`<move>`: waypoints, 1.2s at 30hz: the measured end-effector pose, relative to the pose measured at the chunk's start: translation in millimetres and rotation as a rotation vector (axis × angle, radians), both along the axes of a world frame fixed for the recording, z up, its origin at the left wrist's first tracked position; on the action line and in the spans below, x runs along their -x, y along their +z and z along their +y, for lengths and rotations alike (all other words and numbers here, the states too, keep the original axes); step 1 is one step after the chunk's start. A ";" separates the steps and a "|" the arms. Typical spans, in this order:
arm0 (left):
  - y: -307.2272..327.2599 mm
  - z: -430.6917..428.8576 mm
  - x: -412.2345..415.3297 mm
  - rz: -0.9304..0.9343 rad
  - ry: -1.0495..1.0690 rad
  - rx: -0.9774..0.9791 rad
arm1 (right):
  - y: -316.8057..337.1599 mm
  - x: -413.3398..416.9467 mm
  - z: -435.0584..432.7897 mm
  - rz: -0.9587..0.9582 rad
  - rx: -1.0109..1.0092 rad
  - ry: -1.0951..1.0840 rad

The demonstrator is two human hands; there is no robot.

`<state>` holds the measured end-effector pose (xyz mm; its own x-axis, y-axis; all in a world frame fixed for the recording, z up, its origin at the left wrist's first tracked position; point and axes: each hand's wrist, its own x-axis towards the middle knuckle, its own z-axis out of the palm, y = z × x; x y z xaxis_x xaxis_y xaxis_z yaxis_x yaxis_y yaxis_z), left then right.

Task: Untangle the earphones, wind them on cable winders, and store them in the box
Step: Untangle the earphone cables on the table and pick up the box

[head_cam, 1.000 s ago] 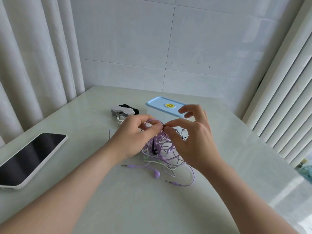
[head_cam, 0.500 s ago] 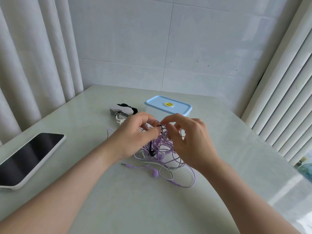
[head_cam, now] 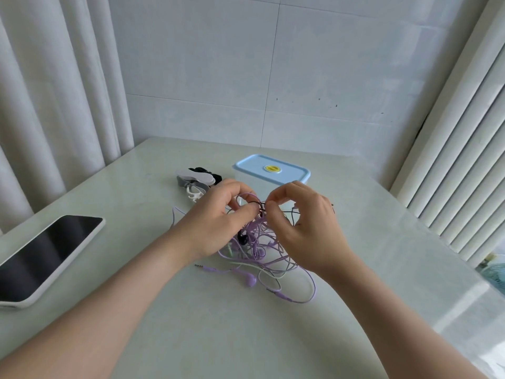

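**Two hands picking at a knot of earphone cables on a pale table**

A person is looking down at their own bare forearms, reaching in from the bottom edge; both hands are meeting above a tangle of earphones [head_cam: 262, 250] in the middle of the table [head_cam: 191, 324].

The left hand [head_cam: 218, 217] is closing thumb and forefinger on the top of the tangle, where a purple loop is arching over its fingertips; the right hand [head_cam: 306, 228] is pinching a thin black cable [head_cam: 289, 212] between thumb and forefinger, its other fingers curling loosely; the fingertips of the two hands are almost touching.

The tangle is mostly lilac cable, with some pale green-white strands and a black earbud [head_cam: 241, 238] inside it; its upper part is being lifted, while the lower loops are lying on the table; a purple earbud [head_cam: 250, 280] and a purple jack plug [head_cam: 203, 267] are trailing out towards the viewer.

Just behind the hands, a translucent box [head_cam: 254, 184] is sitting with its light blue lid [head_cam: 251, 165] on; a yellow sticker [head_cam: 271, 168] is showing on the lid; to the left of the box, a small heap of cable winders [head_cam: 195, 179], white, grey and black, is lying on the table.

Well to the left, a phone [head_cam: 46, 255] with a dark screen is lying face up near the table edge; white curtains [head_cam: 54, 91] are hanging on the left, pale ribbed blinds [head_cam: 464, 132] on the right, a white tiled wall [head_cam: 259, 77] behind.
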<state>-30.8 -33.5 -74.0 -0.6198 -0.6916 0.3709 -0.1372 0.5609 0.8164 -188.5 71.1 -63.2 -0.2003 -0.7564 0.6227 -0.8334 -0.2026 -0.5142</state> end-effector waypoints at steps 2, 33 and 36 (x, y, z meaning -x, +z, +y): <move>-5.0 -0.3 2.5 -0.090 0.060 0.182 | 2.6 -3.3 0.7 -0.070 -0.038 -0.003; -0.6 15.9 8.2 0.055 0.042 0.134 | 5.4 1.1 -4.6 -0.871 -0.149 0.168; -1.8 14.9 8.6 0.105 0.026 0.053 | 5.2 0.8 -3.8 -0.846 -0.117 0.210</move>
